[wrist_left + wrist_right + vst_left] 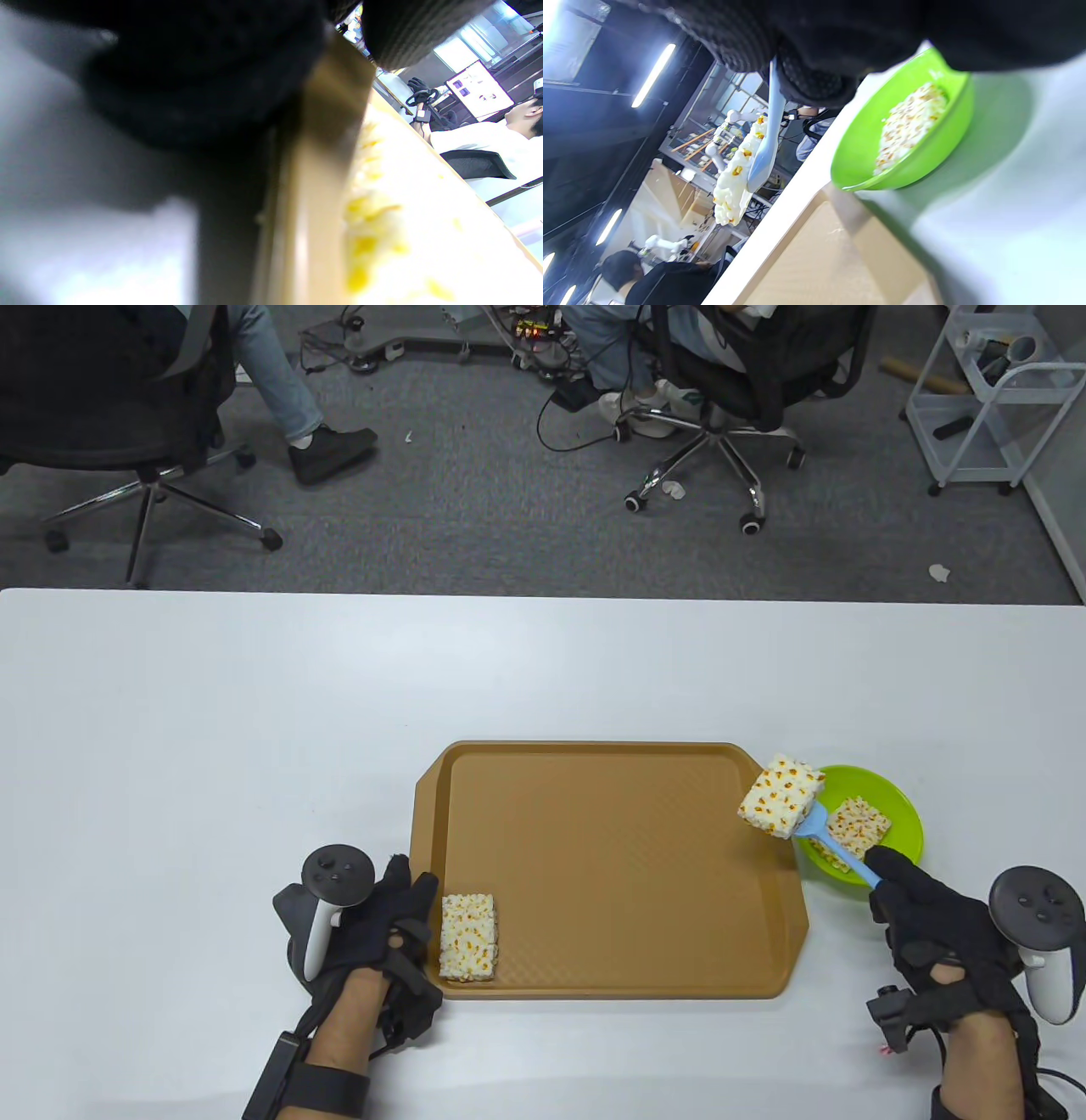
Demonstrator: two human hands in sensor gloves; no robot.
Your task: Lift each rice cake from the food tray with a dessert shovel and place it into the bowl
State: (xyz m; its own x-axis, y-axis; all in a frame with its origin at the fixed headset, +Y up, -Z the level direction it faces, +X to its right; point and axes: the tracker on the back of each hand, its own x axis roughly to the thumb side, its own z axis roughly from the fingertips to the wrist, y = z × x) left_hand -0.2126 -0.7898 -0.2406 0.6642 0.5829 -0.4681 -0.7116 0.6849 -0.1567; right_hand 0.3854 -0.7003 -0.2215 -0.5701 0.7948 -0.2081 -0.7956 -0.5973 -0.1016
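My right hand [912, 899] grips the handle of a blue dessert shovel [836, 844]. A white-and-orange rice cake [780, 796] rides on its blade, in the air over the tray's right rim beside the bowl. The right wrist view shows that shovel [765, 148] with the cake [734, 178] on it. A green bowl [908, 819] right of the tray holds one rice cake [859, 824]. Another rice cake [467, 937] lies in the brown tray's [611, 865] near left corner. My left hand [399, 929] rests against the tray's left edge, fingers curled at the rim [314, 169].
The tray and bowl sit near the front of a white table [212, 729]. Beyond the far edge are office chairs [730, 381], seated people's legs [280, 398], cables and a white cart [984, 398] on grey carpet.
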